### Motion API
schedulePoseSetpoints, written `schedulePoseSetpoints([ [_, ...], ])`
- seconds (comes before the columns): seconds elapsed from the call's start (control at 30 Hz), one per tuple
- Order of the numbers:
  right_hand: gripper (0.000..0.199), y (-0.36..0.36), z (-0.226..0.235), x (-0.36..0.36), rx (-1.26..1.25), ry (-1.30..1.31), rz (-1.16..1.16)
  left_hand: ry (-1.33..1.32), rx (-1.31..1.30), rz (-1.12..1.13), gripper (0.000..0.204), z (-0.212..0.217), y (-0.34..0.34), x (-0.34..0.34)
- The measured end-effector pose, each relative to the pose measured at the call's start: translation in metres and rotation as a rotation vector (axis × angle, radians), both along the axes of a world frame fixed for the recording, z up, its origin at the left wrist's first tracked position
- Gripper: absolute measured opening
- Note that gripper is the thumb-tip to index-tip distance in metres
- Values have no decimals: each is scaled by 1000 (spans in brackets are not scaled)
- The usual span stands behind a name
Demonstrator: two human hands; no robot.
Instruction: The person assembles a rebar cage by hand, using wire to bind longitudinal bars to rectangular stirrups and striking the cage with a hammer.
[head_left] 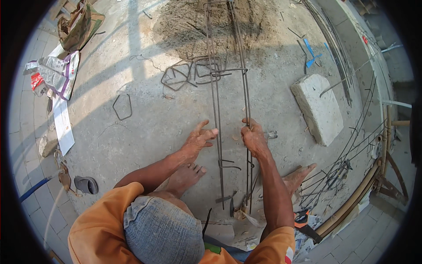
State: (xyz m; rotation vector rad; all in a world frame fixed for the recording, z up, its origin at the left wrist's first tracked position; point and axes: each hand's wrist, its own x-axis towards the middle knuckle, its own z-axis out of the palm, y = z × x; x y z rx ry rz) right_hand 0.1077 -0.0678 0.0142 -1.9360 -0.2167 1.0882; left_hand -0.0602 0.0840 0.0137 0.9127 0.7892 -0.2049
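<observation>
A long, narrow frame of steel reinforcing bars (pixel 218 105) runs away from me over the concrete, with bent cross ties (pixel 231 70) joining its two sides. My right hand (pixel 254 136) is closed around the right-hand bars, fingers wrapped over them. Beside the left-hand bars, my left hand (pixel 200 140) is open, its thumb and fingers apart and the thumb tip close to the steel; whether it touches I cannot tell. Nearer me, a bent tie (pixel 230 166) sits at the frame's near end. A small grey metal piece (pixel 271 134) shows right of my right hand, its kind unclear.
Several bent wire stirrups (pixel 176 77) lie left of the frame, and a single one (pixel 122 107) farther left. A pale stone block (pixel 317 108) stands at right, near long loose rods (pixel 332 48). A handsaw (pixel 307 225) is at lower right. Sand (pixel 184 22) covers the far floor.
</observation>
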Motion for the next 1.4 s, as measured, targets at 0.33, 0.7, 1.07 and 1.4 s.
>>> schedulePoseSetpoints([
  [0.33, 32, -12, 33, -48, -69, -387, 39, 10, 187, 131, 78, -10, 29, 73],
  [0.7, 35, -39, 60, -71, 40, -515, -13, -61, 97, 301, 35, 23, -2, 75],
  [1.07, 34, -45, 50, -52, 97, -227, -32, -135, 264, 292, 53, 38, -2, 80],
  [1.4, 41, -64, 17, -66, 168, 105, -167, -69, 576, 108, 49, -16, -21, 76],
])
